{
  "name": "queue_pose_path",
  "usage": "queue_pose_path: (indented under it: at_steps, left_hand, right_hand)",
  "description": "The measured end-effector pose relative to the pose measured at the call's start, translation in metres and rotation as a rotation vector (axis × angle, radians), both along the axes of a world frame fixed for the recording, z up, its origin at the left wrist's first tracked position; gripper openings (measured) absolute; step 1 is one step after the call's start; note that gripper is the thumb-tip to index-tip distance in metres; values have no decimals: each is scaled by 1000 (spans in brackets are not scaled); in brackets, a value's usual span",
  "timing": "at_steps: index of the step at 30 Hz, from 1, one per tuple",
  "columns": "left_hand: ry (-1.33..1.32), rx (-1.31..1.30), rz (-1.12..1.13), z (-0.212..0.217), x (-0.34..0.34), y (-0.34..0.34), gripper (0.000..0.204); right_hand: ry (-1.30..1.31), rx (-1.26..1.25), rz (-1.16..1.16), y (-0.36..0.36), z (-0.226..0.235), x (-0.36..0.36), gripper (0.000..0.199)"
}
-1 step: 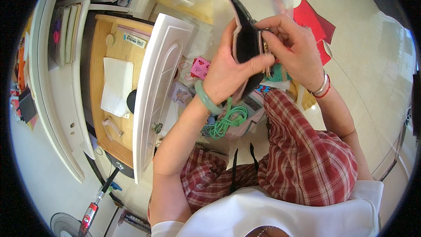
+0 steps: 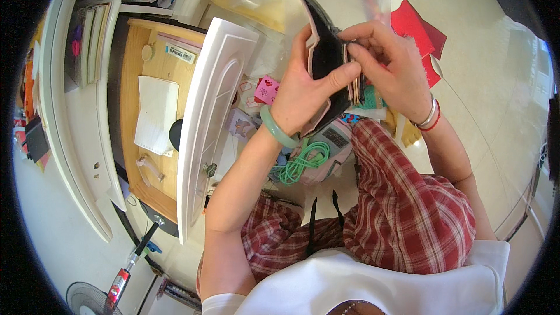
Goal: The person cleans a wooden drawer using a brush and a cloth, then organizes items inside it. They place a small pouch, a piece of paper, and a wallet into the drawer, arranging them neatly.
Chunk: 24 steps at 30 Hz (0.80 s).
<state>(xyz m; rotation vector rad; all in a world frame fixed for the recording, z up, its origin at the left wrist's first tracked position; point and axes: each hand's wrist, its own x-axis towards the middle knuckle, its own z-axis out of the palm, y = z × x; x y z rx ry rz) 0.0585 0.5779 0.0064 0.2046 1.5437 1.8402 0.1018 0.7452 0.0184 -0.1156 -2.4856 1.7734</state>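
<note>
An unfolded black wallet (image 2: 328, 58) with a pale lining edge is held up in front of me, above the clutter on the floor. My left hand (image 2: 309, 84) grips it from the left, its thumb laid across the inside. At the wallet's right edge, my right hand (image 2: 388, 64) pinches with thumb and forefinger by the upper pockets. Thin light-coloured edges show in the pocket near the left thumb. Whether the right fingers hold the wallet's edge or something in it is hidden.
To my left an open wooden drawer (image 2: 132, 140) with a white front holds white paper (image 2: 156, 114) and small items. Below my hands lie a coiled green cord (image 2: 300, 166) and a pink card (image 2: 266, 90). Red paper pieces (image 2: 411, 23) lie at the far right, a fan (image 2: 87, 300) at lower left.
My left thumb has shifted up slightly, and the wallet's inside and lower part show more. My right hand stays at the wallet's edge.
</note>
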Motion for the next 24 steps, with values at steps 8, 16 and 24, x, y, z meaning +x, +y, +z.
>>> queue_pose_path:
  at_steps: [8,16,24]
  left_hand:
    - [-203,216,208,-9,10,8,80]
    - [-392,65,86,-20,-5,-15,66]
    - [-383,68,119,-29,-4,-15,56]
  right_hand:
    - [-43,-168,-92,-11,0,8,24]
    - [-70,24,-148,27,-6,-4,14]
    - [458,643,-292,86,57,-124,26]
